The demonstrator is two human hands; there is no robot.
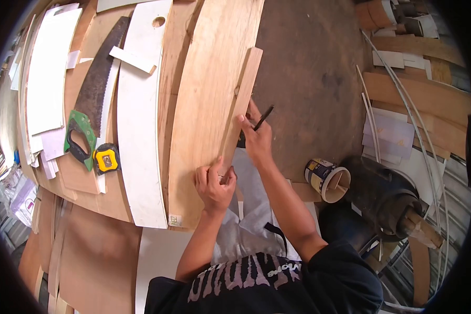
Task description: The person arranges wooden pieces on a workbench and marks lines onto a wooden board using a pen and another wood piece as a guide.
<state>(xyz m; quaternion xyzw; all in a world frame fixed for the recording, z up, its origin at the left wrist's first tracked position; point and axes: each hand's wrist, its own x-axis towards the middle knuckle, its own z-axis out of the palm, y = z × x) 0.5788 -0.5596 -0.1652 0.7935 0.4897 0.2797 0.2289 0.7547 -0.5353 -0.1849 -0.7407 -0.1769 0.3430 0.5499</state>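
A narrow wooden strip (250, 73) lies lengthwise along the right edge of a wide, pale wooden board (206, 78). Near the strip's lower end, my left hand (214, 187) has its fingers closed around it, resting over the board. Farther up, my right hand (258, 138) touches the strip's right side with its fingertips. A slim black pencil (264, 117) is held between the fingers of that same hand, pointing up and right. Whether its tip is a pencil or pen point cannot be made out.
Left of the board lie a white panel (138, 120), a handsaw (97, 78) with a green handle, and a yellow tape measure (107, 158). A paint bucket (334, 183) with wood scraps stands on the right, near a dark tank (387, 193) and stacked offcuts (418, 94).
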